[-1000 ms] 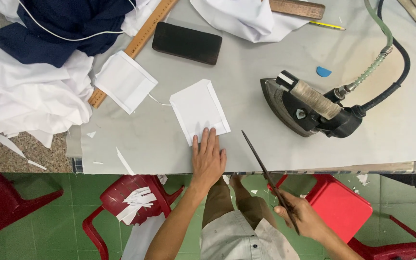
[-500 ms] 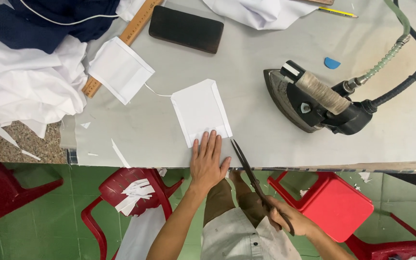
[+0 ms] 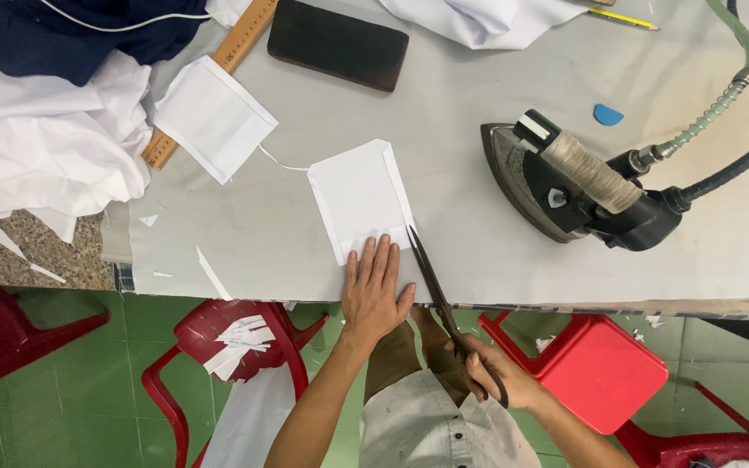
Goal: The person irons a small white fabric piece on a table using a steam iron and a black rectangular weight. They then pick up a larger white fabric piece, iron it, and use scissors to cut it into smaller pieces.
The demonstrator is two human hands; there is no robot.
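My left hand [image 3: 374, 290] lies flat, fingers apart, on the near edge of a folded white fabric piece [image 3: 359, 195] on the grey table [image 3: 478, 104]. My right hand [image 3: 496, 377] grips the handles of long dark scissors [image 3: 431, 277] below the table edge. The blades point up and left, and their tip touches the fabric piece's near right corner beside my left fingers. A second folded white fabric piece [image 3: 211, 117] lies further left, joined to the first by a thin white strip.
A black steam iron [image 3: 574, 186] with hoses rests on the right. A wooden ruler [image 3: 218, 65], dark block [image 3: 338, 43], blue chalk [image 3: 608, 113], pencil [image 3: 624, 19], and white and navy cloth [image 3: 45, 130] lie at the back. Red plastic stools [image 3: 244, 342] stand below.
My right hand has brought the scissors up and left from beside the table until the tip meets the fabric's corner. My left hand has stayed pressed on the fabric.
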